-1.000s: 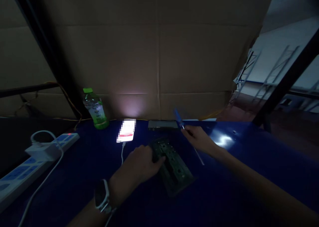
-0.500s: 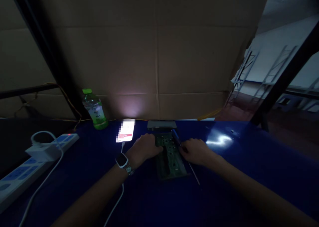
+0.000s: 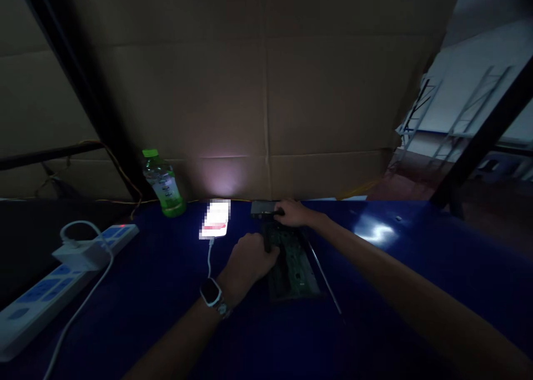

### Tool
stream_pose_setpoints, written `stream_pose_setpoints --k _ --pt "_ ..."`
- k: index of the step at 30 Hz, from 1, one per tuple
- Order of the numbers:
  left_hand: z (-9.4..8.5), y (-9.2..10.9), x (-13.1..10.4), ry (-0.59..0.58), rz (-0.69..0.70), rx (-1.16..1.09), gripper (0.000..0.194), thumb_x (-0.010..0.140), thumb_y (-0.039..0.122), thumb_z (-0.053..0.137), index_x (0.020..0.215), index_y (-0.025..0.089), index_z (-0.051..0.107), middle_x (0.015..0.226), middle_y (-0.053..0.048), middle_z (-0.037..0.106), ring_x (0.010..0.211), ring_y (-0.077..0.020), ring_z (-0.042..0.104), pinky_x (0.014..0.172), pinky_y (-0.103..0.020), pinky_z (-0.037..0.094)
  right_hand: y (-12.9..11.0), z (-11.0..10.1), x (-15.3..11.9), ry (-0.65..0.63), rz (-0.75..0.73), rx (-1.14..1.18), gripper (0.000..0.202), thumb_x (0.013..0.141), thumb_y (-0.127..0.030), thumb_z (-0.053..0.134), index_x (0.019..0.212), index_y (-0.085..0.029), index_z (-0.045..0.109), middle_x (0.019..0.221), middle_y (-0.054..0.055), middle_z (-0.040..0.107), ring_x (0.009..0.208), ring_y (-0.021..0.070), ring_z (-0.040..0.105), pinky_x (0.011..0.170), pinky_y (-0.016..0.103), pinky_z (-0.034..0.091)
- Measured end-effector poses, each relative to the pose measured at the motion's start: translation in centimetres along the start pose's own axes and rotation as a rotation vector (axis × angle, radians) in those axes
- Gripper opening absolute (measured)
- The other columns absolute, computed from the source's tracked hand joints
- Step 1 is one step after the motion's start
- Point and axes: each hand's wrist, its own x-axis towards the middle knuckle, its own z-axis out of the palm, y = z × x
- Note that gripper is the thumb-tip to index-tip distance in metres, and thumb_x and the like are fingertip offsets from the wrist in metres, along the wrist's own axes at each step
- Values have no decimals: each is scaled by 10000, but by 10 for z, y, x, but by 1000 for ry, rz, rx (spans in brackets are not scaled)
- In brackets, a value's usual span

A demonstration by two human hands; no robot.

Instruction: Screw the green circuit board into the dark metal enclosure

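Note:
A green circuit board (image 3: 297, 269) lies flat on the blue table. My left hand (image 3: 252, 260), with a watch at its wrist, is closed on the board's left edge, thumb on top. At the back of the table sits a flat dark grey box (image 3: 261, 209). My right hand (image 3: 293, 212) reaches over the far end of the board, its fingers bent around the box's right end. A screwdriver (image 3: 327, 274) lies along the board's right side, its metal shaft pointing toward me; its handle is hidden by my right arm.
Left of the board lies a lit phone (image 3: 215, 219) on a white cable (image 3: 210, 258). A green-capped bottle (image 3: 165, 185) stands farther left, near a white power strip (image 3: 37, 285) with a charger. A cardboard wall (image 3: 266, 91) rises behind the table. A small bit (image 3: 398, 218) lies at right.
My right hand has left the screwdriver beside the board and moved back and left to the grey box. My left hand stays on the board's edge. The view has shifted slightly.

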Motion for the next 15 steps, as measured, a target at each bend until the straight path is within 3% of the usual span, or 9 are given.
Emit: stream_pose_setpoints --k 2,4,6,11,15 --pt "2 0 2 22 9 8 278 787 390 522 609 189 593 614 -98 598 568 -245 604 509 -322 350 3 1 7 20 -20 30 114 819 -259 608 899 -181 625 912 73 675 865 221 608 751 312 434" --pt "1 0 4 58 19 15 252 803 370 512 647 189 590 623 -96 604 585 -243 610 510 -316 341 7 -5 4 110 -43 44 194 823 -253 617 997 -169 600 1023 97 648 982 234 579 832 327 423" --pt "-2 1 6 105 19 5 222 818 357 510 691 188 578 624 -88 604 593 -236 610 510 -309 339 11 -18 -6 330 -61 65 234 801 -215 641 1022 -154 594 1028 115 621 1000 251 570 852 350 430" --pt "-4 -2 11 172 12 -219 135 866 314 499 875 181 523 616 -38 599 564 -196 597 503 -276 349 13 -59 -52 790 -43 186 300 856 -370 624 1089 -181 628 988 97 609 908 256 596 818 396 471" --pt "2 -4 14 203 4 -501 245 924 331 451 1091 153 473 803 -74 665 709 -199 644 582 -276 429 8 -68 -87 970 103 406 355 866 -453 598 1120 -210 648 996 89 654 956 275 608 843 434 480"
